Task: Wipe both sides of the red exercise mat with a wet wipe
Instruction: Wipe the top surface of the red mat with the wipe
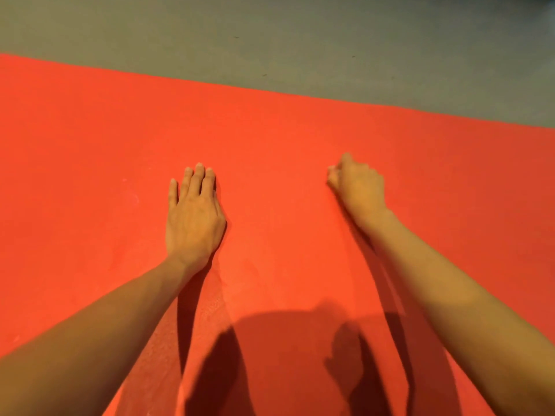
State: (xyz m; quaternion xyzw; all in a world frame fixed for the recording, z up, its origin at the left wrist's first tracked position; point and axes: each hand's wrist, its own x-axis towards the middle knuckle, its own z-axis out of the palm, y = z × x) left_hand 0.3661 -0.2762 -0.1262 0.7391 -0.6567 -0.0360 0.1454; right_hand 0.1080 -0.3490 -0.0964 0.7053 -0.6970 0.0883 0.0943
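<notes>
Left hand [193,217] flat on mat [90,130], right hand [359,184] curled.

- Red exercise mat [285,130]: unrolled flat, fills most of view; far edge straight, slanting down rightward.
- Wet wipe [331,171]: pale scrap only, bunched under right hand [357,187], on mat.

Floor [300,40]: grey-green, matte, plain; fills the far band of the view. Specks [264,75]: a few small dark marks scattered on it, possibly scuffs or debris, too small to identify.
</notes>
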